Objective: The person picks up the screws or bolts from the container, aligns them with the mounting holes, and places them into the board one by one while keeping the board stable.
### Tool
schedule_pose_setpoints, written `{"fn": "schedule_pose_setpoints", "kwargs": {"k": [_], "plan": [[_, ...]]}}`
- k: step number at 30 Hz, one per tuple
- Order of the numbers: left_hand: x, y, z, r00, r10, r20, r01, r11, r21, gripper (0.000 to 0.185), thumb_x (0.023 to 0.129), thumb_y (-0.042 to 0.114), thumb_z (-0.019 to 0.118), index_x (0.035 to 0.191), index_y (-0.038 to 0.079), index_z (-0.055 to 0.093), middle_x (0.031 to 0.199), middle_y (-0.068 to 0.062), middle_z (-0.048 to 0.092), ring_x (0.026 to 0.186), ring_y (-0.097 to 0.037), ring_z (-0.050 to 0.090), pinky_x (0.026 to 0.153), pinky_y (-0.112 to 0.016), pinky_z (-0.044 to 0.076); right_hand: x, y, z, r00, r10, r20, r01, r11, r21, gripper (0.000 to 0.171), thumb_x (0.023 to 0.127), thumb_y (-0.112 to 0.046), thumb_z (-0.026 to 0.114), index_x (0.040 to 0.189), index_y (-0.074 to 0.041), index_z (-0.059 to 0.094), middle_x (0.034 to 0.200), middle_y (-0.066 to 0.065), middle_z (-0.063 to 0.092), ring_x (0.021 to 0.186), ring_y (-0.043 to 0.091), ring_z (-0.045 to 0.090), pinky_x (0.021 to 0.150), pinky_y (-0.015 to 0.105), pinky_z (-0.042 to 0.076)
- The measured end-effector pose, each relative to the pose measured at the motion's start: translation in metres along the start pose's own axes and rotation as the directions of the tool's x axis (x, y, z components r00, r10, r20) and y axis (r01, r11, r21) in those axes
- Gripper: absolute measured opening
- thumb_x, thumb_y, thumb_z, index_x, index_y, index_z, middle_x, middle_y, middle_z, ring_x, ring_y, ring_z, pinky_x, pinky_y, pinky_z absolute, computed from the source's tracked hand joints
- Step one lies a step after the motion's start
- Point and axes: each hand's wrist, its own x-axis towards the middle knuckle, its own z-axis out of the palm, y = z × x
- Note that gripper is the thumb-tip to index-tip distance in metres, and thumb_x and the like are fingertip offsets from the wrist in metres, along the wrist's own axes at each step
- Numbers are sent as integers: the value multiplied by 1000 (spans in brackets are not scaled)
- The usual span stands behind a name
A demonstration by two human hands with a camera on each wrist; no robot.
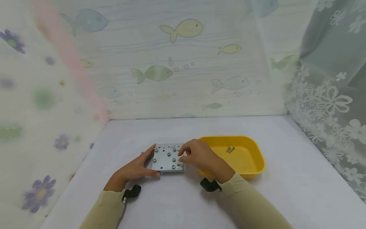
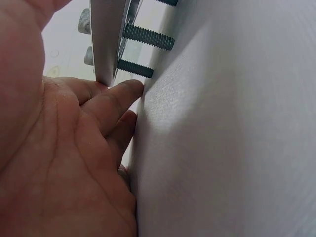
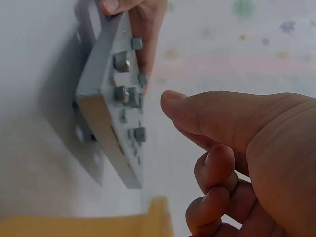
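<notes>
A flat silver metal plate (image 1: pixel 165 161) lies on the table, with several socket-head screws standing in its top. Threaded screw shanks (image 2: pixel 148 37) stick out underneath, seen in the left wrist view. My left hand (image 1: pixel 136 167) grips the plate's left side, thumb at the front edge and index finger at the back corner. Over the plate's right edge hovers my right hand (image 1: pixel 198 156), fingers loosely bent. In the right wrist view its thumb (image 3: pixel 212 116) is apart from the screw heads (image 3: pixel 133 96), and nothing shows between the fingers; the index finger is partly hidden.
A yellow plastic tray (image 1: pixel 258 159) stands right of the plate, partly behind my right hand and forearm. Two small screws (image 1: pixel 230 149) lie inside it. White cloth covers the table (image 1: pixel 171 200); patterned curtains (image 1: pixel 183 70) hang at the back and sides.
</notes>
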Motion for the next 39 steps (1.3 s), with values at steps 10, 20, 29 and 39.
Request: {"fn": "schedule_pose_setpoints", "kwargs": {"k": [10,20,29,39], "plan": [[0,0,1,1000,-5,-1,5,1000,-27,129,69,49,92,166,40,8,175,3,13,159,-43,-14,123,-70,-4,-2,-2,-31,1000,-9,4,9,1000,11,5,89,-28,82,89,-30,78,73,0,58,72,18,55,59,28,44],[0,0,1,1000,-5,-2,5,1000,-20,130,68,52,92,166,41,7,175,3,12,159,-43,-13,124,-69,-4,-2,19,-51,1000,-21,18,22,999,-24,4,88,-29,82,88,-30,78,65,-2,51,64,15,48,62,28,40],[-1,0,2,1000,4,-5,-4,1000,-18,131,69,51,92,167,37,7,175,2,13,159,-42,-14,124,-68,-5,-2,50,-67,994,-80,78,83,996,-27,5,87,-30,84,90,-30,80,64,-4,50,62,13,46,59,25,37],[-2,0,2,1000,6,-3,-6,1000,-22,131,69,50,92,167,39,7,175,1,14,159,-42,-13,124,-67,-5,3,67,-71,960,-80,270,89,996,-21,10,87,-16,83,95,-23,84,65,-4,53,64,12,47,60,24,39]]}}
